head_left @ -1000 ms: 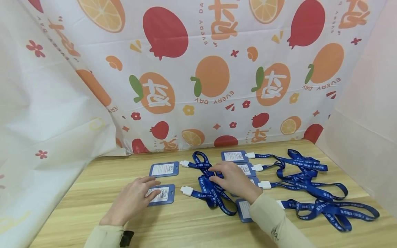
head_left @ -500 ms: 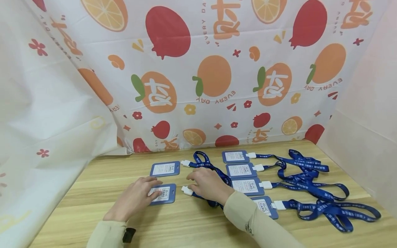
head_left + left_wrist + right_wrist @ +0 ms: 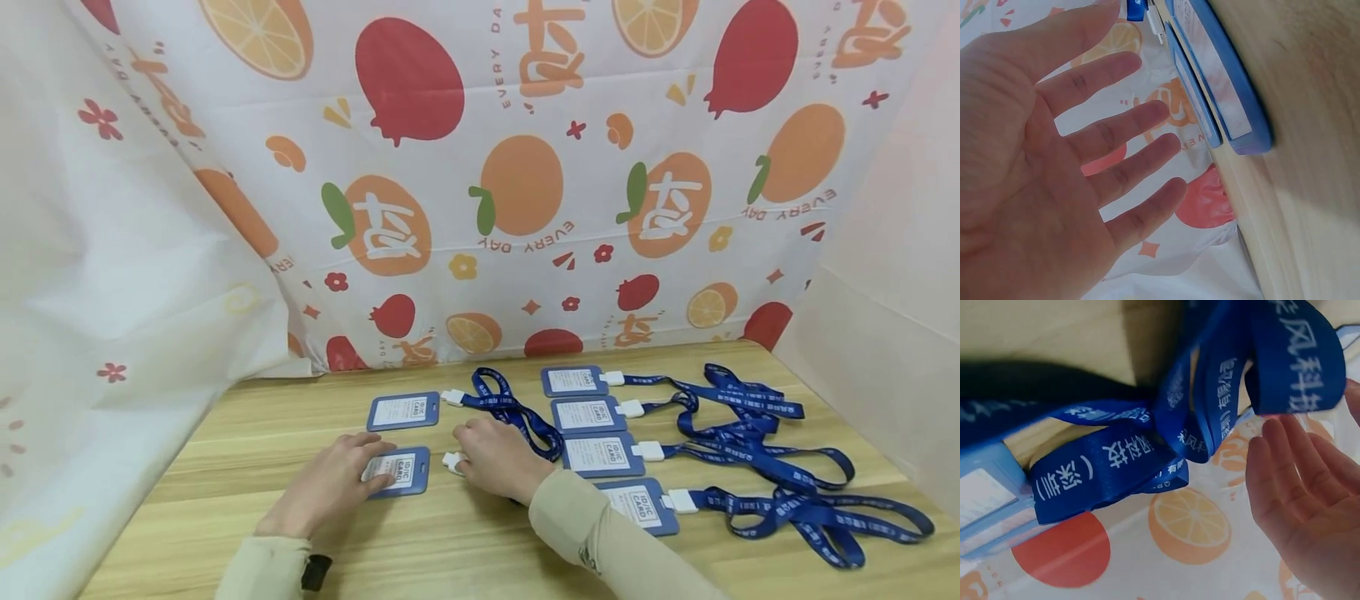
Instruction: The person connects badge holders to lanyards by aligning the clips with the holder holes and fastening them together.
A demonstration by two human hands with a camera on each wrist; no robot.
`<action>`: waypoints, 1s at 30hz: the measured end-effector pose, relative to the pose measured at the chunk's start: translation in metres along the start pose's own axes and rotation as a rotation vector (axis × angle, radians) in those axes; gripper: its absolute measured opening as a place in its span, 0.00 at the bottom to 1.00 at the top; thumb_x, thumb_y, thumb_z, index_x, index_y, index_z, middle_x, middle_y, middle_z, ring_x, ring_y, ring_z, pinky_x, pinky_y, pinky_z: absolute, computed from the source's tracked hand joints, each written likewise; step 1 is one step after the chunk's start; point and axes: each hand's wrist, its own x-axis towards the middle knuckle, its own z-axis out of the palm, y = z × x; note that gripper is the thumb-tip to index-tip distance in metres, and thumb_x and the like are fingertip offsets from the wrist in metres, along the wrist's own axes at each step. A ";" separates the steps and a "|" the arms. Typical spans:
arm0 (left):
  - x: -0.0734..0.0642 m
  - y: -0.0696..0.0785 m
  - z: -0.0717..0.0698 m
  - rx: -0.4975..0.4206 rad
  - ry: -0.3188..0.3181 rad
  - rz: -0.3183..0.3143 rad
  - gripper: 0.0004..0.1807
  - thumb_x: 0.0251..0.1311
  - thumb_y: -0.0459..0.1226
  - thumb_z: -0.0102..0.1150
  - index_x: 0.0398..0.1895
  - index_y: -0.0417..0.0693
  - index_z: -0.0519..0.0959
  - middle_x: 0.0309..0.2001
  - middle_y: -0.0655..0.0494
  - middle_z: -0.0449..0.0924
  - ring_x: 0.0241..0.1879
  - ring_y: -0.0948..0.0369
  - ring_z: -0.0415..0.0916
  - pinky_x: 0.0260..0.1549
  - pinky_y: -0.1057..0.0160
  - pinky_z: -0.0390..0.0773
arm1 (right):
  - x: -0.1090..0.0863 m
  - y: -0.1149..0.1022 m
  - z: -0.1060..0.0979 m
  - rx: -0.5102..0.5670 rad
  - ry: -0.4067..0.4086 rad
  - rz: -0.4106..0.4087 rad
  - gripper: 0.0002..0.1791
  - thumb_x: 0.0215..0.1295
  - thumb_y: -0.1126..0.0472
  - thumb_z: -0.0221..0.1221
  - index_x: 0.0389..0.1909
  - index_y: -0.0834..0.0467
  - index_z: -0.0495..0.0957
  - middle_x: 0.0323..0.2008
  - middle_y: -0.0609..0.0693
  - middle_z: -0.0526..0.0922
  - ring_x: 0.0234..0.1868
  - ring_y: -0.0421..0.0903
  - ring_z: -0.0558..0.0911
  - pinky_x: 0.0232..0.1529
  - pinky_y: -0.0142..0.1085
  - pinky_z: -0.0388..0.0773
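In the head view my left hand [image 3: 330,479] is over the nearer left blue ID card holder [image 3: 397,472], fingertips overlapping its left end. The left wrist view shows this hand's fingers [image 3: 1113,131] spread and extended. My right hand [image 3: 498,457] holds the nearer middle lanyard by its white clip [image 3: 452,461], which pokes out left of the fingertips towards that holder's slot. The right wrist view shows its blue printed strap [image 3: 1297,359] looping up at the fingers [image 3: 1275,469]; the clip is hidden there. Much of this strap is beneath my hand in the head view.
A second loose holder [image 3: 403,411] lies behind, its slot facing the clip of another blue lanyard [image 3: 510,408]. On the right, several card holders [image 3: 600,454] are joined to lanyards [image 3: 795,467]. A fruit-print cloth [image 3: 517,283] backs the wooden table [image 3: 420,550].
My right hand has moved left from over the middle lanyard straps to the nearer white clip, uncovering the right-hand holders. My left hand has stayed at the nearer left holder.
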 end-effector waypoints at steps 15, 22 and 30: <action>0.003 0.000 0.005 -0.052 -0.068 -0.074 0.27 0.60 0.42 0.71 0.61 0.41 0.79 0.64 0.31 0.71 0.63 0.32 0.66 0.57 0.31 0.69 | 0.006 -0.004 0.009 -0.103 -0.124 0.014 0.10 0.62 0.59 0.70 0.40 0.58 0.84 0.33 0.48 0.81 0.31 0.40 0.76 0.33 0.31 0.77; 0.001 -0.002 0.003 -0.048 -0.070 -0.060 0.29 0.59 0.42 0.72 0.61 0.40 0.79 0.64 0.30 0.71 0.63 0.31 0.66 0.57 0.31 0.69 | 0.014 -0.006 0.011 -0.145 -0.159 -0.008 0.07 0.62 0.60 0.70 0.38 0.57 0.84 0.30 0.46 0.80 0.28 0.40 0.74 0.30 0.31 0.75; -0.002 -0.004 0.005 -0.074 -0.107 -0.082 0.31 0.56 0.44 0.74 0.62 0.40 0.79 0.66 0.30 0.69 0.63 0.30 0.65 0.57 0.30 0.68 | 0.015 -0.007 0.016 -0.207 -0.120 -0.022 0.07 0.59 0.61 0.72 0.37 0.56 0.86 0.30 0.46 0.82 0.28 0.40 0.76 0.30 0.31 0.77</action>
